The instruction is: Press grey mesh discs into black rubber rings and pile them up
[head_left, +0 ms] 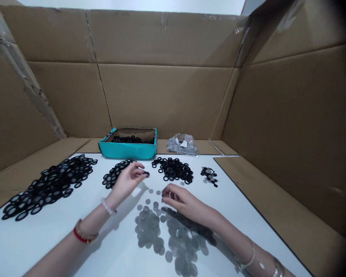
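Observation:
My left hand (128,178) is closed in a pinch on a small black ring (146,174), held above the white table. Just behind that hand lies a pile of black rings with grey centres (113,174). My right hand (180,198) has its thumb and fingers curled together over the table; whatever sits between the fingertips is too small to make out. Below and around it spread thin grey translucent discs (150,225), with a few single ones near the fingertips. Beyond the hands is a heap of open black rings (173,170).
A teal box (128,151) of black rings stands at the back, beside a clear plastic bag (182,145). A large pile of filled rings (52,184) covers the left side. A small mixed cluster (209,175) lies at right. Cardboard walls (167,100) enclose the table.

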Tool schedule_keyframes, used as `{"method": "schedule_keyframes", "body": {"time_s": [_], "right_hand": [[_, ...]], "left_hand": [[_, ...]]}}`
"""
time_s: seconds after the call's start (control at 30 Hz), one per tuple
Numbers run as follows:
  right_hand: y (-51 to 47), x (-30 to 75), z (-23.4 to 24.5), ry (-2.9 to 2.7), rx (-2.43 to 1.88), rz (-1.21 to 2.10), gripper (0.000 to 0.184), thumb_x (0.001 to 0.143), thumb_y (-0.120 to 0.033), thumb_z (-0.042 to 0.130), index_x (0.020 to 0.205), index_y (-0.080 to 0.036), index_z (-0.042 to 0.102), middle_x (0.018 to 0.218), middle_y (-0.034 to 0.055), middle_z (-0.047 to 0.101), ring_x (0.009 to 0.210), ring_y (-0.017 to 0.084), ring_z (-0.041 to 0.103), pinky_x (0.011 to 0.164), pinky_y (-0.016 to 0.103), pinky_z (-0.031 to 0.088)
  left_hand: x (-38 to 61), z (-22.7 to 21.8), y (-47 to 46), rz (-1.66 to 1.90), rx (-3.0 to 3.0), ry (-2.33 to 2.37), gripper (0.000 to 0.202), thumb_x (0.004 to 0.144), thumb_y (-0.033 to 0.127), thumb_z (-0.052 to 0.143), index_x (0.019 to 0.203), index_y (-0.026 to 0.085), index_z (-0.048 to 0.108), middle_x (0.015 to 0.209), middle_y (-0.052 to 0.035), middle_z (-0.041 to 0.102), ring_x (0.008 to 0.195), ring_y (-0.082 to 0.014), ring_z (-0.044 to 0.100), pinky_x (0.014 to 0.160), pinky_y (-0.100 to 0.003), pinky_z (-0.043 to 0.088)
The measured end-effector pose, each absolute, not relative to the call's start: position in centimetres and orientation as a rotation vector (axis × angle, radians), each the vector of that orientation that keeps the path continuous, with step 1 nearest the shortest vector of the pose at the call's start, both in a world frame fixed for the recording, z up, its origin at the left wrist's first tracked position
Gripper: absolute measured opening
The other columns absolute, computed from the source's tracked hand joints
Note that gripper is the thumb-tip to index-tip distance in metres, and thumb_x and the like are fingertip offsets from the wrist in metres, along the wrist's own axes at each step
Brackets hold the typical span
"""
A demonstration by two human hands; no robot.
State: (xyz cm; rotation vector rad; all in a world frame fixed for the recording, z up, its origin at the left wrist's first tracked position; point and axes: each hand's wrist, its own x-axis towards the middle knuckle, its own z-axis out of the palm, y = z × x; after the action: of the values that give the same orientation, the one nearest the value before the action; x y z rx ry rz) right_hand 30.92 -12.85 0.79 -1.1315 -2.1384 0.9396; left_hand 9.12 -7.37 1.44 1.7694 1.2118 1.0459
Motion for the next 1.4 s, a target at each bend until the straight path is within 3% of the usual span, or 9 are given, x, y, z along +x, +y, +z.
{"method": "schedule_keyframes", "body": {"time_s": [0.1,0.2,0.3,0.4,0.53,0.63,0.77,1.17,1.4], "right_hand": [[-13.1,31.7,1.1,-2.285,-1.208,0.778,0.026,0.084,-0.038,0.055,0.105,-0.022,0.057,0.101,0.0059,0.054,0.093,0.022,0.049,0.079,0.03,0.038],[-13.6,32.2,1.3,-2.404,-1.179,0.875,0.042,0.077,-0.045,0.062,0.113,-0.025,0.056,0.106,0.0058,0.052,0.097,0.023,0.049,0.078,0.029,0.04],[-14.2,32.3,1.4,-2.49,-1.092,0.996,0.054,0.068,-0.045,0.071,0.116,-0.027,0.055,0.108,0.0043,0.052,0.095,0.023,0.051,0.074,0.026,0.041],[-14.5,32.0,1.2,-2.482,-1.086,0.972,0.036,0.076,-0.028,0.065,0.111,-0.027,0.058,0.105,0.0042,0.054,0.091,0.021,0.054,0.072,0.025,0.041],[-14.3,31.7,1.0,-2.437,-1.083,0.975,0.025,0.079,-0.013,0.055,0.1,-0.023,0.061,0.097,0.0045,0.059,0.083,0.019,0.056,0.069,0.025,0.041],[-14.0,31.7,0.9,-2.382,-1.109,0.983,0.017,0.078,-0.014,0.056,0.093,-0.021,0.062,0.087,0.0038,0.062,0.072,0.017,0.056,0.06,0.023,0.041],[-13.6,31.8,0.6,-2.286,-1.159,1.0,0.011,0.081,-0.023,0.055,0.088,-0.02,0.064,0.078,0.0037,0.065,0.064,0.016,0.057,0.053,0.023,0.039],[-11.8,31.4,0.8,-1.969,-1.178,1.159,0.009,0.078,-0.019,0.054,0.08,-0.017,0.063,0.072,0.003,0.066,0.067,0.016,0.061,0.058,0.024,0.046],[-10.7,30.1,1.2,-1.609,-1.17,1.144,0.014,0.071,-0.025,0.063,0.079,-0.014,0.06,0.073,0.0029,0.062,0.067,0.014,0.059,0.063,0.025,0.047]], "left_hand": [[6.0,2.0,-3.6,0.999,2.006,1.441,0.02,0.074,0.037,0.057,0.08,0.018,0.061,0.081,-0.0055,0.068,0.076,-0.0207,0.063,0.069,-0.028,0.046],[3.7,2.5,-1.0,0.927,2.133,1.595,0.014,0.068,0.034,0.063,0.066,0.02,0.066,0.072,-0.0058,0.068,0.073,-0.025,0.06,0.071,-0.032,0.043],[4.0,2.5,-0.3,0.907,2.291,1.698,0.017,0.069,0.028,0.06,0.081,0.019,0.068,0.084,-0.0094,0.066,0.089,-0.0302,0.055,0.082,-0.038,0.038],[6.7,1.9,-0.7,0.837,2.473,1.652,0.027,0.078,0.025,0.051,0.101,0.018,0.064,0.1,-0.0112,0.06,0.102,-0.0298,0.048,0.091,-0.04,0.033],[11.0,0.3,-0.7,0.616,2.623,1.503,0.019,0.079,0.023,0.052,0.092,0.018,0.065,0.095,-0.0101,0.061,0.096,-0.026,0.051,0.086,-0.036,0.037],[12.8,-0.7,0.0,0.533,2.624,1.5,0.015,0.079,0.021,0.052,0.078,0.015,0.066,0.085,-0.0113,0.06,0.089,-0.0261,0.054,0.082,-0.037,0.038],[13.4,-0.9,0.5,0.583,2.556,1.49,0.014,0.079,0.018,0.051,0.076,0.015,0.065,0.087,-0.0124,0.059,0.093,-0.0274,0.053,0.085,-0.038,0.036],[12.0,1.0,-6.1,0.709,1.94,1.208,0.03,0.082,0.039,0.045,0.076,0.014,0.06,0.069,-0.0067,0.065,0.067,-0.0194,0.061,0.061,-0.027,0.047],[12.2,2.0,-9.6,0.753,1.418,0.953,0.023,0.077,0.038,0.057,0.077,0.015,0.062,0.077,-0.0052,0.064,0.078,-0.0191,0.061,0.075,-0.03,0.048]]}}
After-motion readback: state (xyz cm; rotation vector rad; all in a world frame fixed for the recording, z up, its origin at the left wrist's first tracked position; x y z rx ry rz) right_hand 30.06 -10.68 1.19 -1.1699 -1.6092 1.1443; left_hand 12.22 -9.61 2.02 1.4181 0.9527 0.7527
